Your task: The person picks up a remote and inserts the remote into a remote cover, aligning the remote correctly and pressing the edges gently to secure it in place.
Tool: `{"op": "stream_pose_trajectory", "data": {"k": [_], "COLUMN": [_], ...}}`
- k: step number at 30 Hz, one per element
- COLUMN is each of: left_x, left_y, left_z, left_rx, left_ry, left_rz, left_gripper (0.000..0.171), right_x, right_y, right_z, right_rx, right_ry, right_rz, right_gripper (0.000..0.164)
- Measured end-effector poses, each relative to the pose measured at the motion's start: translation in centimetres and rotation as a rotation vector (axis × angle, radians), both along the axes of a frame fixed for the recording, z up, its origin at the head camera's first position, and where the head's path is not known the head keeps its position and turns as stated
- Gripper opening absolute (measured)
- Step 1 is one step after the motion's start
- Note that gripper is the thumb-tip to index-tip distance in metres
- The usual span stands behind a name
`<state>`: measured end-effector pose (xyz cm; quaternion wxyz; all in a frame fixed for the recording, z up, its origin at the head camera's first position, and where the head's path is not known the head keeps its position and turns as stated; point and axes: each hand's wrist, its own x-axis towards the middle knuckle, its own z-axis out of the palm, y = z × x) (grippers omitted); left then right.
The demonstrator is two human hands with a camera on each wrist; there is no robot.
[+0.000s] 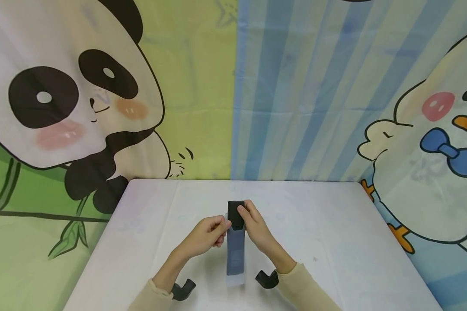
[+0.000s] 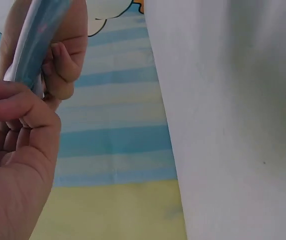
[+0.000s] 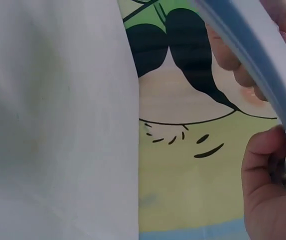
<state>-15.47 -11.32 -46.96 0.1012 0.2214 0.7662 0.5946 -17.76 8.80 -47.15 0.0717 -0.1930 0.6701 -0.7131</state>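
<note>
A long, flat blue-grey pack [image 1: 235,255] with a black upper end [image 1: 235,214] is held upright over the table; its lower tip and left edge look like clear plastic. What is inside cannot be told. My right hand [image 1: 257,226] grips the black end from the right, thumb across its front. From the left, my left hand [image 1: 208,235] pinches the edge beside the black end between thumb and index finger. The left wrist view shows the pack [image 2: 40,40] edge-on, rising from the pinching fingers. In the right wrist view the pack [image 3: 263,55] curves down to my right hand [image 3: 273,185].
A white-covered table [image 1: 315,242] lies below both hands. One black elbow-shaped piece [image 1: 183,290] shows beside the left wrist, another black elbow-shaped piece [image 1: 267,280] beside the right. Behind the table hangs a cartoon-printed curtain [image 1: 194,86].
</note>
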Motion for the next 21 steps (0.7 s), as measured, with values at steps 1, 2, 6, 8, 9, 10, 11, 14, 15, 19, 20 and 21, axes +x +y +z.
{"op": "stream_pose_trajectory", "data": {"k": [1, 2, 6, 8, 9, 10, 11, 14, 15, 19, 20, 21], "left_x": [0.1, 0.1, 0.3, 0.4, 0.4, 0.4, 0.4, 0.2, 0.2, 0.1, 0.2, 0.2], "left_y": [0.1, 0.3, 0.9, 1.1, 1.2, 1.3, 1.4, 1.6, 1.6, 1.5, 1.4, 1.2], "left_z": [-0.1, -0.1, 0.0, 0.4, 0.5, 0.7, 0.9, 1.4, 1.5, 1.4, 1.2, 1.1], "left_rx": [0.047, 0.096, 0.215, 0.256, 0.273, 0.292, 0.311, 0.338, 0.334, 0.215, 0.168, 0.123], "left_ry": [-0.009, -0.017, -0.008, 0.001, 0.006, 0.011, 0.013, 0.014, 0.013, 0.025, 0.032, 0.039], "left_rz": [-0.033, -0.049, 0.019, 0.078, 0.107, 0.134, 0.156, 0.193, 0.197, 0.157, 0.137, 0.117], "left_gripper": [0.039, 0.038, 0.037, 0.037, 0.037, 0.037, 0.037, 0.037, 0.038, 0.038, 0.038, 0.037], "right_x": [0.0, 0.0, -0.2, -0.1, -0.1, -0.1, -0.1, -0.1, 0.0, 0.0, 0.1, 0.1], "right_y": [0.0, 0.1, 0.3, 0.2, 0.1, 0.0, 0.0, 0.0, 0.0, 0.5, 0.6, 0.8], "right_z": [0.1, 0.2, 1.0, 1.5, 1.7, 1.9, 1.9, 2.2, 2.2, 2.0, 1.9, 1.8], "right_rx": [-0.004, -0.004, 0.052, 0.095, 0.112, 0.118, 0.118, 0.101, 0.098, 0.077, 0.071, 0.062], "right_ry": [0.009, 0.023, 0.124, 0.150, 0.157, 0.156, 0.150, 0.123, 0.116, 0.088, 0.085, 0.082], "right_rz": [0.022, 0.040, 0.094, 0.111, 0.120, 0.131, 0.139, 0.149, 0.150, 0.130, 0.122, 0.114], "right_gripper": [0.029, 0.028, 0.020, 0.018, 0.018, 0.018, 0.019, 0.020, 0.020, 0.021, 0.020, 0.019]}}
